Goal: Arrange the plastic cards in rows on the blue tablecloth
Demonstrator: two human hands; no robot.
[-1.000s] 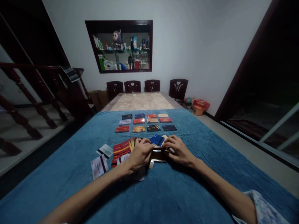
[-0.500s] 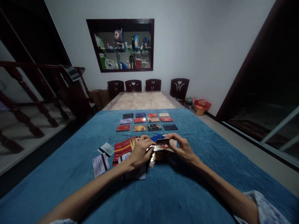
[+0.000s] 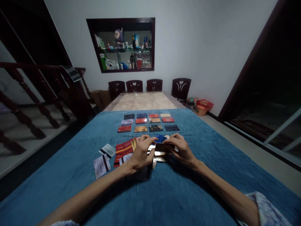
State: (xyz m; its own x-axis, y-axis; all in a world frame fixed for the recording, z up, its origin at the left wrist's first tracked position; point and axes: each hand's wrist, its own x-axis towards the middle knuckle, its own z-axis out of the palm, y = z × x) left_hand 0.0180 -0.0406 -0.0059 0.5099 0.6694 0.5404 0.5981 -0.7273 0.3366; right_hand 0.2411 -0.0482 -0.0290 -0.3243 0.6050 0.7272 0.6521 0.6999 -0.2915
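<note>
Gripped in the right hand (image 3: 182, 151), lower centre of the frame: a dark card (image 3: 162, 147). Just left of it, curved, grip impossible to tell: the left hand (image 3: 141, 152). Mid-frame, on the cloth-covered desk (image 3: 145, 102): three rows of cards (image 3: 140, 129).

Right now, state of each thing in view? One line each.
right hand, closed on the dark card
dark card, raised and tilted
left hand, partly open at the dark card; contact unclear
red cards, flat, overlapping
laid-out cards, flat, three rows of four
blue cloth, spread on the table
plush toy, upright
striped cloth, draped over the railing
</note>
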